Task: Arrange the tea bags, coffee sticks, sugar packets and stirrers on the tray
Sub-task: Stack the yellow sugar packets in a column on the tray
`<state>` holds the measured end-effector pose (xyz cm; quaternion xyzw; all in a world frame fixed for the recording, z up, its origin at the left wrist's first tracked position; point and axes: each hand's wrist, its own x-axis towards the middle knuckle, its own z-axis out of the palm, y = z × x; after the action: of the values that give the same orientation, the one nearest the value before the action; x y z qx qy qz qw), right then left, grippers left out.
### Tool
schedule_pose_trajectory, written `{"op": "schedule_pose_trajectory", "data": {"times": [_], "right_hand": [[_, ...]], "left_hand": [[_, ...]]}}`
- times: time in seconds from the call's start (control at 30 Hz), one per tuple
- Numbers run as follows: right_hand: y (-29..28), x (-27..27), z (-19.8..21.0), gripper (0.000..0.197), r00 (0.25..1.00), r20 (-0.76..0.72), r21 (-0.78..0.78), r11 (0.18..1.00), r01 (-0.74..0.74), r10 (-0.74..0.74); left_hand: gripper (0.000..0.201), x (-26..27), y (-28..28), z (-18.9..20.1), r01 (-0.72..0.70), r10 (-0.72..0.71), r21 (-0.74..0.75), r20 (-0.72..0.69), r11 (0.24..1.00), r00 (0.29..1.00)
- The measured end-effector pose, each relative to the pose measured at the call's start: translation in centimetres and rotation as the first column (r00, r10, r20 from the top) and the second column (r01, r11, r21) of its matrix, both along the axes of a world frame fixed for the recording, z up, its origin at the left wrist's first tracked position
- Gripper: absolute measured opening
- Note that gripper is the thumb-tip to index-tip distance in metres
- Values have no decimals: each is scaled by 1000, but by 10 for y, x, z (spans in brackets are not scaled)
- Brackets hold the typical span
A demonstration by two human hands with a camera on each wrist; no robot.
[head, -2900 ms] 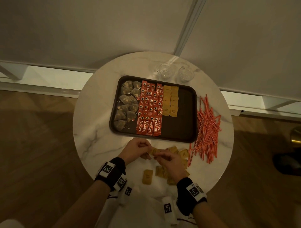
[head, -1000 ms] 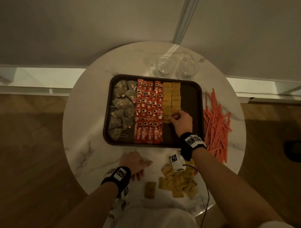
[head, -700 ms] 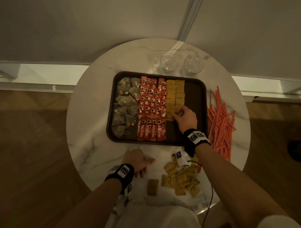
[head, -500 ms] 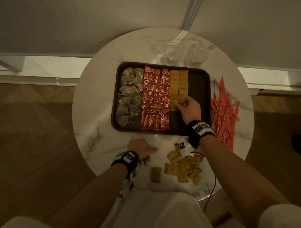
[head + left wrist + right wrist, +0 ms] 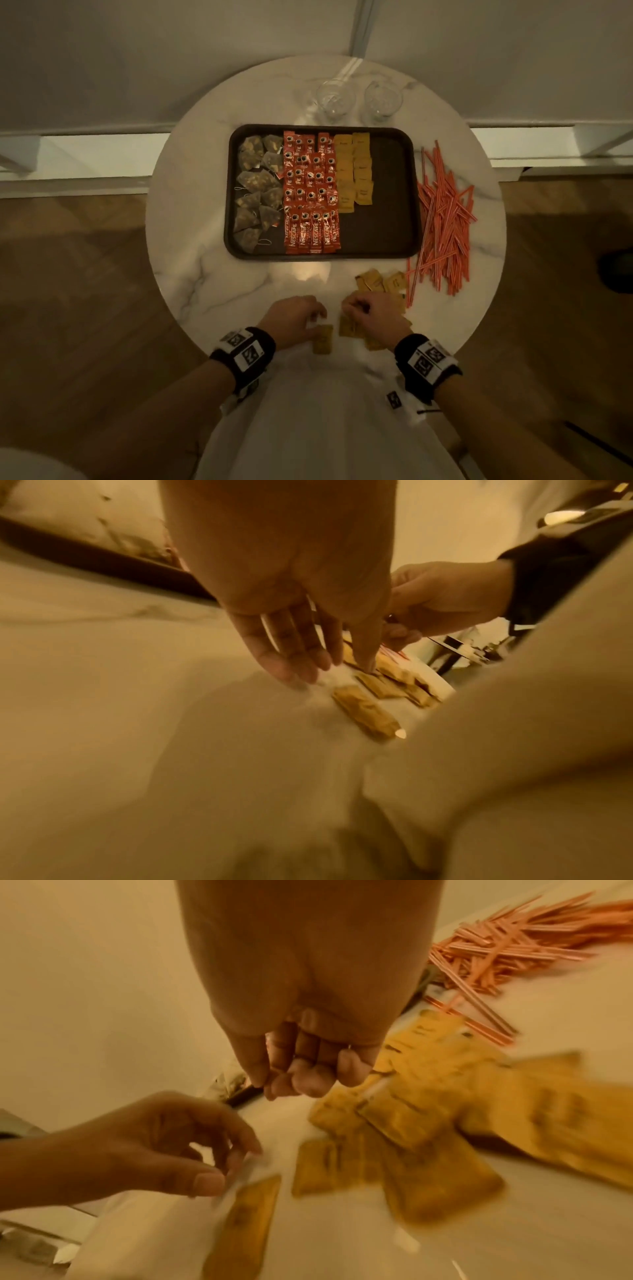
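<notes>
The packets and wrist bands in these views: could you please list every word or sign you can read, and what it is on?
"NESCAFE": on the front row of red coffee sticks on the tray.
Smaller line under that brand: too blurred to read.
Print on the yellow sugar packets: too small to read.
Wrist bands: black-and-white square markers, no words.

right hand (image 5: 301,1053) curled above blurred yellow sugar packets (image 5: 428,1123); left hand (image 5: 143,1145) near 1 packet (image 5: 246,1221); orange stirrers (image 5: 514,942) behind
</notes>
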<state>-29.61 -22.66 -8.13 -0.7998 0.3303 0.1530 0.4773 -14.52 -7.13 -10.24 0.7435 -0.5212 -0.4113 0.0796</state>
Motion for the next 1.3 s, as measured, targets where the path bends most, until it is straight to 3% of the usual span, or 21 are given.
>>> {"op": "schedule_pose_trajectory", "data": {"times": [0.07, 0.27, 0.33, 0.43, 0.53, 0.67, 0.73, 0.93, 1.3], "right_hand": [[10, -12, -4, 27, 999, -24, -35, 999, -37, 36], [22, -21, -14, 13, 996, -74, 25, 998, -50, 52], [24, -20, -14, 4, 996, -57, 30, 997, -72, 73], [27, -17, -11, 17, 996, -36, 40, 996, -75, 77], [27, -10, -4, 9, 998, 9, 55, 996, -70, 70], [23, -1, 6, 7, 996, 90, 52, 999, -14, 10], [23, 2, 12, 7, 991, 119, 83, 995, 58, -68], [20, 5, 20, 7, 941, 214, 231, 949, 213, -263], [16, 5, 19, 9, 909, 210, 257, 918, 303, -359]], "left_hand": [[34, -13, 3, -2, 56, -54, -23, 46, 998, 997], [18, -25, -2, -5, 80, -77, -24, 100, 997, 992], [15, -25, -1, -6, 41, -40, -15, 64, 999, 997], [11, -19, 0, -3, -123, 119, -53, -68, 991, 991], [14, -8, -3, 9, -303, 276, -68, -267, 950, 923], [13, 0, -8, 25, -539, 469, -9, -480, 842, 741], [10, 2, -9, 28, -594, 511, 6, -517, 804, 687], [5, 2, -12, 33, -658, 534, -44, -547, 751, 645], [18, 5, -20, 37, -766, 591, -72, -592, 639, 549]]}}
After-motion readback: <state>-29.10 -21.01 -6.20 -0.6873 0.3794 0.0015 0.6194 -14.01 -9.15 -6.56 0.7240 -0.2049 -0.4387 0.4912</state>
